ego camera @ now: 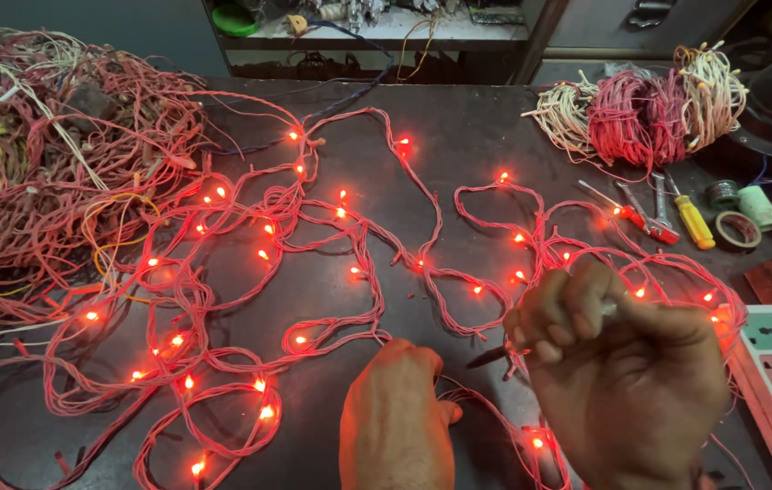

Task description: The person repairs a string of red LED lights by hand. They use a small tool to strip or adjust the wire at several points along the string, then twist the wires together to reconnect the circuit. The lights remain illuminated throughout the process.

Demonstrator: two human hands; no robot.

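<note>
Both my hands grip the lit string of lights [331, 263]: left hand [398, 419] pinches wire, right hand [626, 377] fists around it, most still tangled.

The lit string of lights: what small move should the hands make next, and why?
Probably bring the right hand's dark-tipped tool down to the wire that the left hand pins on the table; the string of lights glows, and the tip hangs just above that spot.

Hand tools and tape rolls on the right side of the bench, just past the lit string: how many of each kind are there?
Red-handled tools: 2
Yellow-handled screwdriver: 1
Tape rolls: 3
Total: 6
</note>
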